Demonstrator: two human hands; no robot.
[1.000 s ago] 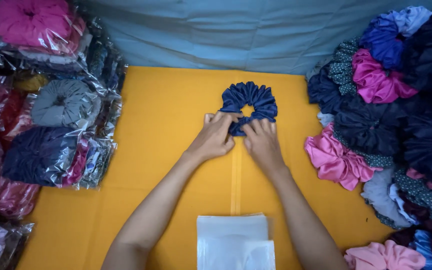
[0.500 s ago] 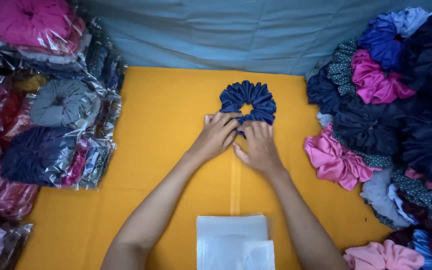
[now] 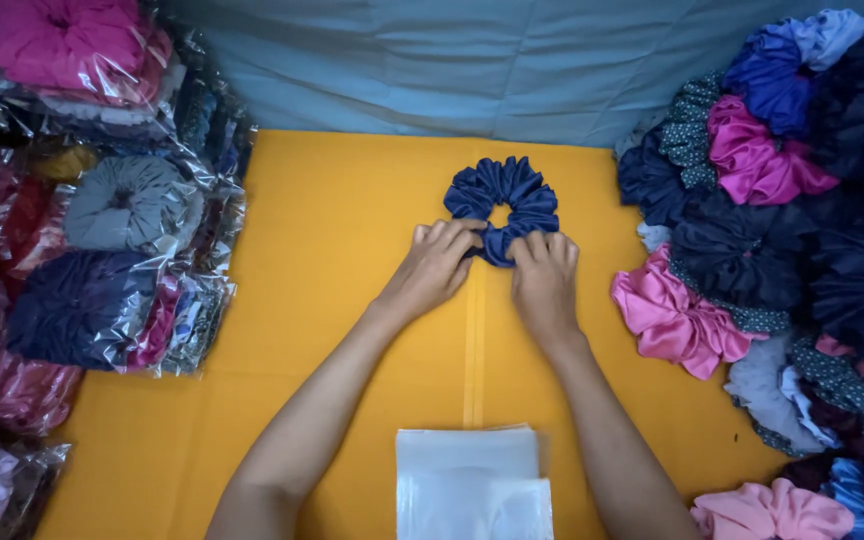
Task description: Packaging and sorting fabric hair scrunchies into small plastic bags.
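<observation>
A navy blue satin scrunchie (image 3: 504,196) lies flat on the orange table cover (image 3: 332,260), near its far middle. My left hand (image 3: 439,266) pinches the scrunchie's near left edge with its fingertips. My right hand (image 3: 544,274) grips the near right edge, fingers curled over the fabric. Both forearms reach in from the bottom of the view. The scrunchie's near rim is partly hidden under my fingers.
A stack of clear plastic bags (image 3: 472,482) sits at the near edge between my arms. Bagged scrunchies (image 3: 117,260) are piled along the left. A heap of loose scrunchies (image 3: 792,230) in pink, navy and dotted fabric fills the right. A pale blue cloth (image 3: 452,70) hangs behind.
My hands have shifted slightly on the scrunchie's near edge; the right hand moved a little right and its fingers closed over the fabric. The scrunchie stays in place.
</observation>
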